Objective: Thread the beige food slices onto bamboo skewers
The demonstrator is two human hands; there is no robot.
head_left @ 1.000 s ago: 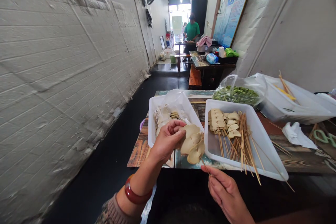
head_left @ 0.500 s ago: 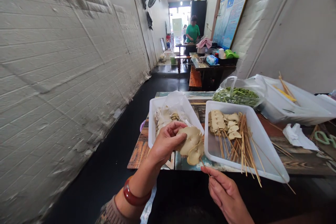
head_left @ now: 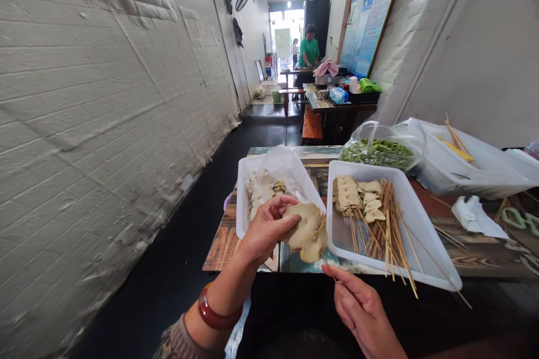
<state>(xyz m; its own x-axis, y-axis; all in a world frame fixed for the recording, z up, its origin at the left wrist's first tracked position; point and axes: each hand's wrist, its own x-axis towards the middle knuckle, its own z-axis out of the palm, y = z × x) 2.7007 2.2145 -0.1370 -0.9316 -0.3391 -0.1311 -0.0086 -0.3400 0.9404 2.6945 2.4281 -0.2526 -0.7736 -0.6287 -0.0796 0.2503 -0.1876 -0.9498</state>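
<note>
Slices on a skewer, held between both hands above the near edge of the counter [head_left: 221, 238]. At lower centre, the fingers of your left hand [head_left: 266, 227] pinch the upper left edge of the overlapping beige slices [head_left: 309, 233]. The fingers of your right hand [head_left: 357, 304], below and to the right, are closed on the bamboo skewer [head_left: 325, 261], which runs from the lower right of the slices into your grip. A red bangle [head_left: 215, 312] circles your left wrist.

Behind your left hand, left of centre, stands the left tray [head_left: 242, 202]; your hand and the slices hide part of its near side, and a clear plastic bag [head_left: 283, 161] partly covers the slices inside. Right of centre, the right tray [head_left: 337, 242] contains loaded skewers [head_left: 347, 193] and, beside them, a bundle of bare sticks [head_left: 388, 230] jutting over its near rim.

Beyond it lies a bag of green vegetables [head_left: 381, 152]; at the right of the frame are a third tray [head_left: 490, 171], a crumpled tissue [head_left: 475, 217] and green-handled scissors [head_left: 514, 217]. At upper centre, a person in a green shirt [head_left: 309, 51] stands behind a far table.
</note>
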